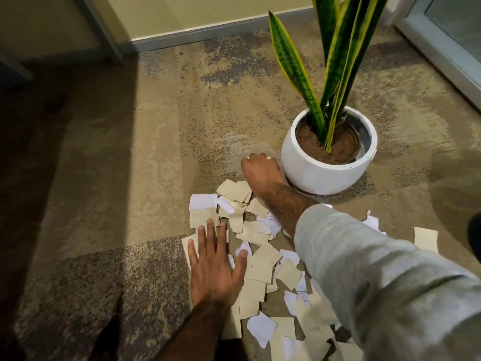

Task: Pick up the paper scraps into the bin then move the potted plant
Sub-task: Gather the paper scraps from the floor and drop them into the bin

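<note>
Plant leaves [338, 48] run off the top edge; right hand's fingers [257, 158] curl under.

This looks like an office or similar commercial interior. The floor is low-pile patterned carpet [156, 131] in mottled tan and grey patches, the sort laid in workplaces. A grey baseboard [208, 35] runs along a pale yellow wall [182, 11]. At the far right stands a metal-framed glass panel [447, 40], and a snake plant in a round white pot [325, 168] serves as decor.

Mottled carpet [156, 131] meets a grey baseboard [208, 35] and yellowish wall [182, 11].
</note>
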A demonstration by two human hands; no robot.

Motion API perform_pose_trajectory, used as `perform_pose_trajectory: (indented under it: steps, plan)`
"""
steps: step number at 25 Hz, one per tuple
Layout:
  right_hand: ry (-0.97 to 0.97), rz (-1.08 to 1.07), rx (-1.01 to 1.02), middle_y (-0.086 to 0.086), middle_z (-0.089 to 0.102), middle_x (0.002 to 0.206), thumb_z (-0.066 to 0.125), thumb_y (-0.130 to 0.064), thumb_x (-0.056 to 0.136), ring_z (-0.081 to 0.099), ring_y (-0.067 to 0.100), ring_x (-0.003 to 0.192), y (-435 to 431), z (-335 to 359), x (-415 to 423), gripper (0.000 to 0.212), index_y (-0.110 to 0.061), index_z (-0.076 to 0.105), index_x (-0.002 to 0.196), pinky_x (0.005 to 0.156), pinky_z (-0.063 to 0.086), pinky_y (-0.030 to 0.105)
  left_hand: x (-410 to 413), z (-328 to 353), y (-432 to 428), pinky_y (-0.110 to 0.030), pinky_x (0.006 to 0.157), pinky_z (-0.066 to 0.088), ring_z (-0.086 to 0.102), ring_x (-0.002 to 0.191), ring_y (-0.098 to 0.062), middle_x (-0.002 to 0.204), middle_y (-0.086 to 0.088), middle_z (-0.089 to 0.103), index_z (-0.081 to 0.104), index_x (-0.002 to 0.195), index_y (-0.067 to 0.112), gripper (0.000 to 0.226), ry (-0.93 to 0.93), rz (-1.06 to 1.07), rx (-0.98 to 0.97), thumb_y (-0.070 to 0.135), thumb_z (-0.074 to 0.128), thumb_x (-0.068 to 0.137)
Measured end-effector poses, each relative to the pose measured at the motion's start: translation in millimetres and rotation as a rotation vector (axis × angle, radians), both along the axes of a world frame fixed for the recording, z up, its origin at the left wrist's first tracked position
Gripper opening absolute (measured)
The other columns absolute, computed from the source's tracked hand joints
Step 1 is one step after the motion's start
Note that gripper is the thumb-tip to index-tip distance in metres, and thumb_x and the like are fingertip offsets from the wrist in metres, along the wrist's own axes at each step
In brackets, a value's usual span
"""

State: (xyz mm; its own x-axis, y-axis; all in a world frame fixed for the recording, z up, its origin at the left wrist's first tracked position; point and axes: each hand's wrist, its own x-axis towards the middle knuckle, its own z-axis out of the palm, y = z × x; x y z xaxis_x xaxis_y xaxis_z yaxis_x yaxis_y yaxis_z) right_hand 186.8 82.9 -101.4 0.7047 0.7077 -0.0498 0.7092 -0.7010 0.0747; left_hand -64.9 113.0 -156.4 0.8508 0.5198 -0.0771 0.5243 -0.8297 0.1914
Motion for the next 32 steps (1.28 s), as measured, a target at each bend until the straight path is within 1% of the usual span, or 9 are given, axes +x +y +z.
perform_pose_trajectory:
  steps: [4, 6, 10, 13, 16, 19, 23, 29, 32]
  plan:
    - [0.149, -0.076, -0.093, 0.025, 0.032, 0.154, 0.053, -0.006, 0.089, 0.042, 0.052, 0.131, 12, -4, -1, 0.061, -0.017, 0.037, 0.147, 0.089, 0.053, 0.058, 2, -4, 1, -0.054, 0.126, 0.007, -0.008, 0.158, -0.018, 0.172, 0.002, -0.006, 0.008, 0.163, 0.028, 0.076, 0.009, 0.008, 0.019, 0.068, 0.017, 0.099]
    - [0.185, -0.079, -0.168, 0.028, 0.028, 0.156, 0.055, -0.011, 0.090, 0.037, 0.057, 0.133, 19, -1, -1, 0.066, -0.020, 0.030, 0.151, 0.093, 0.051, 0.061, 1, -3, -1, -0.054, 0.126, 0.007, -0.007, 0.158, -0.018, 0.172, 0.001, -0.005, 0.010, 0.163, 0.027, 0.077, 0.009, 0.000, 0.020, 0.068, 0.017, 0.099]
    - [0.065, -0.064, -0.131, 0.030, 0.044, 0.139, 0.058, -0.012, 0.090, 0.050, 0.047, 0.121, 17, -1, 6, 0.058, -0.012, 0.037, 0.144, 0.092, 0.053, 0.050, 2, -3, 1, -0.053, 0.126, 0.007, -0.009, 0.158, -0.018, 0.172, 0.001, -0.008, 0.006, 0.163, 0.028, 0.076, 0.024, 0.004, 0.024, 0.068, 0.015, 0.099]
    - [-0.027, -0.071, -0.070, 0.025, 0.055, 0.123, 0.053, -0.006, 0.091, 0.056, 0.039, 0.109, 18, -6, 10, 0.044, -0.004, 0.047, 0.135, 0.080, 0.053, 0.043, 1, -6, 1, -0.053, 0.126, 0.007, -0.010, 0.158, -0.018, 0.171, 0.002, -0.011, 0.005, 0.163, 0.028, 0.076, 0.011, 0.004, 0.020, 0.067, 0.017, 0.099]
    - [0.016, -0.096, 0.028, 0.015, 0.062, 0.109, 0.056, -0.002, 0.091, 0.060, 0.031, 0.098, 15, -6, 17, 0.028, -0.006, 0.062, 0.118, 0.073, 0.053, 0.040, 0, -4, 2, -0.054, 0.126, 0.009, -0.010, 0.158, -0.018, 0.171, 0.002, -0.010, 0.003, 0.163, 0.029, 0.075, 0.003, 0.001, 0.012, 0.066, 0.019, 0.100]
    - [0.186, 0.039, 0.149, 0.012, 0.063, 0.117, 0.059, -0.002, 0.091, 0.058, 0.028, 0.107, 14, -6, -6, 0.031, -0.015, 0.066, 0.119, 0.087, 0.056, 0.048, 1, -3, 1, -0.054, 0.126, 0.009, -0.009, 0.158, -0.018, 0.172, 0.002, -0.008, 0.004, 0.163, 0.029, 0.075, 0.010, 0.004, 0.017, 0.066, 0.021, 0.100]
    - [0.359, 0.200, 0.127, 0.008, 0.055, 0.141, 0.053, -0.019, 0.097, 0.049, 0.030, 0.130, -14, -7, -59, 0.027, -0.023, 0.066, 0.121, 0.103, 0.043, 0.051, 1, -3, 2, -0.055, 0.126, 0.011, -0.006, 0.159, -0.019, 0.172, 0.002, -0.005, 0.006, 0.163, 0.029, 0.076, -0.003, 0.002, 0.015, 0.066, 0.022, 0.099]
    - [0.376, 0.258, 0.029, 0.006, 0.061, 0.122, 0.048, -0.025, 0.091, 0.055, 0.030, 0.111, -120, 11, -118, 0.034, -0.023, 0.066, 0.120, 0.080, 0.050, 0.042, -1, -5, 1, -0.054, 0.126, 0.007, -0.001, 0.159, -0.020, 0.172, 0.000, 0.001, 0.015, 0.162, 0.026, 0.079, 0.000, -0.004, 0.015, 0.070, 0.020, 0.097]
    - [0.304, 0.163, 0.269, 0.001, 0.068, 0.092, 0.042, -0.037, 0.087, 0.064, 0.026, 0.087, -154, 32, -122, 0.035, -0.019, 0.071, 0.096, 0.063, 0.048, 0.033, 0, -2, 0, -0.053, 0.126, 0.002, -0.004, 0.159, -0.019, 0.172, 0.000, 0.001, 0.018, 0.161, 0.024, 0.081, 0.001, -0.004, -0.021, 0.072, 0.016, 0.096]
